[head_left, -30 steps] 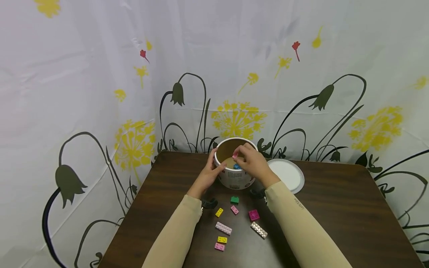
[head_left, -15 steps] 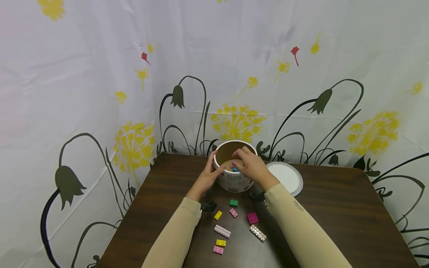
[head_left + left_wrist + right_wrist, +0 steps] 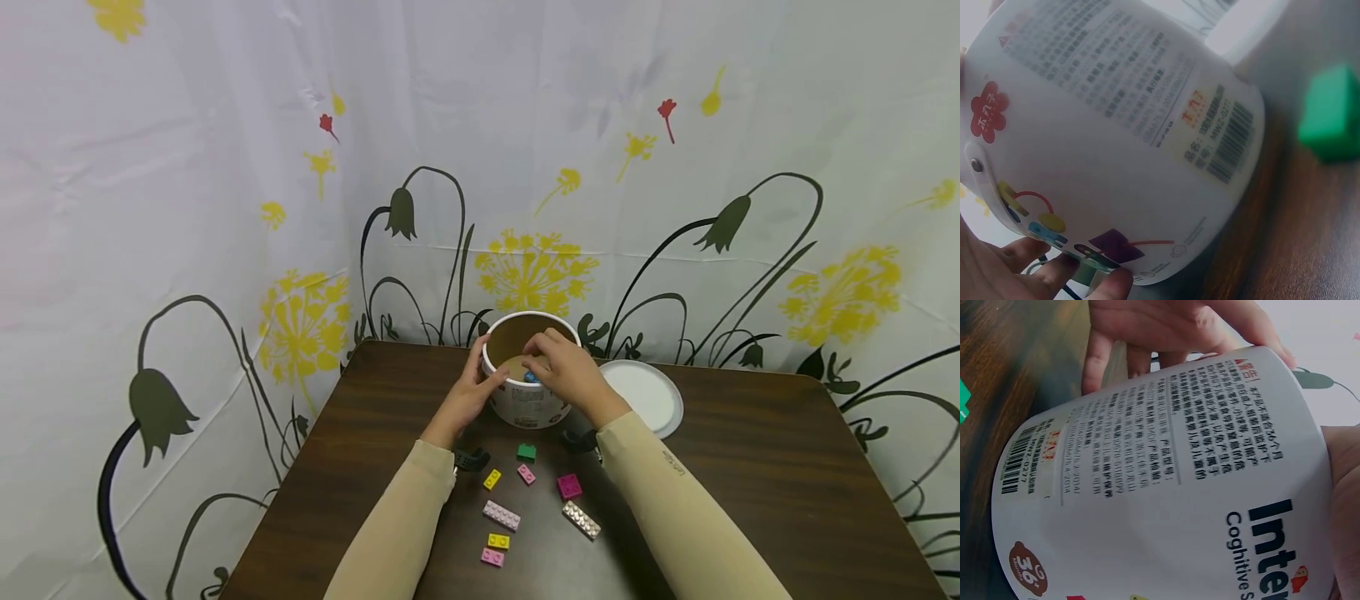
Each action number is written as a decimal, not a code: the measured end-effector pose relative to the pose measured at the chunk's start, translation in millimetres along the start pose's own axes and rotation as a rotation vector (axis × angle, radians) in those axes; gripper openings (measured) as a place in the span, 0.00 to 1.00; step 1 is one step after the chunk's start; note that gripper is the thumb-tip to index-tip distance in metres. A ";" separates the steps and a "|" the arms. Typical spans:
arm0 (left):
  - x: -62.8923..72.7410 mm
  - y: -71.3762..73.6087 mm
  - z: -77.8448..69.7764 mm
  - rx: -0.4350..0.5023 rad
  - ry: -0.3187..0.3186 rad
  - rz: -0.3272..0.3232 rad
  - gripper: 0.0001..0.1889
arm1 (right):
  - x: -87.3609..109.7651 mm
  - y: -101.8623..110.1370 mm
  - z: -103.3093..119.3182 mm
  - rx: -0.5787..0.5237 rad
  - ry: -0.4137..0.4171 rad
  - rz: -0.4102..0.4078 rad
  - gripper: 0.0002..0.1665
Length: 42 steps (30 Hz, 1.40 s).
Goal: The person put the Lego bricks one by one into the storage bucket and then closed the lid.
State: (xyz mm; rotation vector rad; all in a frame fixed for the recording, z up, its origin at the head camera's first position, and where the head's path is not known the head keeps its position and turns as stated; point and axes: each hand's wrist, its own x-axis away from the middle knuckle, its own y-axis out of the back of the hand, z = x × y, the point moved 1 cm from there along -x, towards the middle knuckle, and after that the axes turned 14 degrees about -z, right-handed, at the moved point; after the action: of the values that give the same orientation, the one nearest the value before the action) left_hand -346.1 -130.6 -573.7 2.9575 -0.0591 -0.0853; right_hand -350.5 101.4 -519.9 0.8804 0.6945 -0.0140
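Observation:
My left hand grips the left side of a white tub, its thumb near the front rim. In the left wrist view, its fingers press against the printed wall of the tub. Over the right rim, my right hand reaches in with bent fingers. A blue brick shows inside the tub just below these fingers; I cannot tell whether they hold anything. Much of the tub's inside is hidden by the right hand. The right wrist view has the tub's lettered wall filling it, with the right hand at its right edge.
Bricks lie in front of the tub: green, pink, yellow, magenta, pale pink, metallic and others nearer. A white lid lies right of the tub. A patterned curtain hangs behind the brown table.
A second ago the right fingertips pinched a small pink brick above the tub's opening. The fingers have since lowered into it, and the pink brick is now out of sight. The left hand stays in place.

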 end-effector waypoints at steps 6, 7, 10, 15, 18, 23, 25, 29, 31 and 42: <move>-1.0 -0.8 -2.1 0.006 0.001 -0.016 0.44 | 2.1 -1.1 -2.0 -0.021 0.023 -0.045 0.10; -1.0 -0.8 -1.8 0.005 0.003 -0.015 0.43 | 3.2 -1.5 -2.0 -0.025 0.025 -0.049 0.10; -0.6 -1.0 -0.6 0.001 0.003 -0.009 0.42 | 7.0 -2.2 -1.6 -0.039 0.033 -0.047 0.10; 0.2 -1.3 0.5 0.008 0.001 -0.013 0.41 | 12.0 1.1 0.8 -0.113 0.023 -0.031 0.12; 0.6 -1.3 0.9 0.015 -0.011 -0.011 0.41 | 17.2 5.0 3.6 -0.170 0.014 -0.019 0.13; 1.0 -0.9 1.0 0.022 -0.015 -0.010 0.43 | 34.7 9.0 11.9 -0.175 0.100 -0.038 0.15; 0.8 -1.0 0.7 0.018 -0.014 -0.013 0.43 | 44.0 9.0 13.9 -0.141 0.142 -0.081 0.17; 1.4 -1.2 -1.2 0.018 -0.018 -0.014 0.43 | 62.1 13.1 17.4 -0.103 0.135 -0.166 0.22; 2.1 -1.0 -1.7 0.012 -0.020 -0.023 0.43 | 70.1 17.0 18.7 -0.119 0.112 -0.195 0.22; 2.8 -1.2 -0.3 -0.011 -0.008 -0.049 0.44 | 114.5 42.8 27.1 -0.112 0.149 -0.162 0.21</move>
State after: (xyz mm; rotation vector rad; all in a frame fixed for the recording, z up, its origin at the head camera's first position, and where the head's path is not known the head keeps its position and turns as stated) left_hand -343.2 -129.5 -573.9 2.9479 0.0124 -0.1035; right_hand -233.7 140.2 -542.6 0.7212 0.8962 -0.0538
